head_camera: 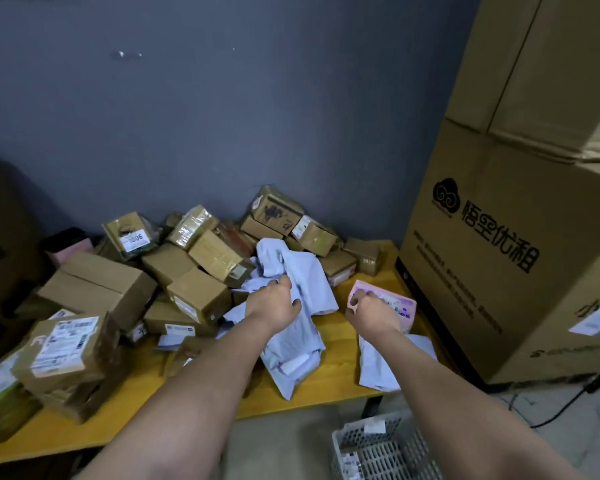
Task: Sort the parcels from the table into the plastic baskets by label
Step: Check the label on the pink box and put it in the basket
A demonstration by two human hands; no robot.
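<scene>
Early stage: left hand (272, 303) fingers gripping a grey mailer (291, 271), right hand (369, 310) fingers pinching a pink parcel (385, 301); cartons (97, 289) crowd the surface (326, 389), basket (378, 448) nearly empty

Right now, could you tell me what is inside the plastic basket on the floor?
The plastic basket shows one small printed packet at its left side; the forearm and frame edge hide the rest.

boxes (97, 289): matt cardboard, glossy tape | mailers (291, 341): smooth plastic film | table (371, 393): smooth wood | basket (388, 452): plastic
</scene>
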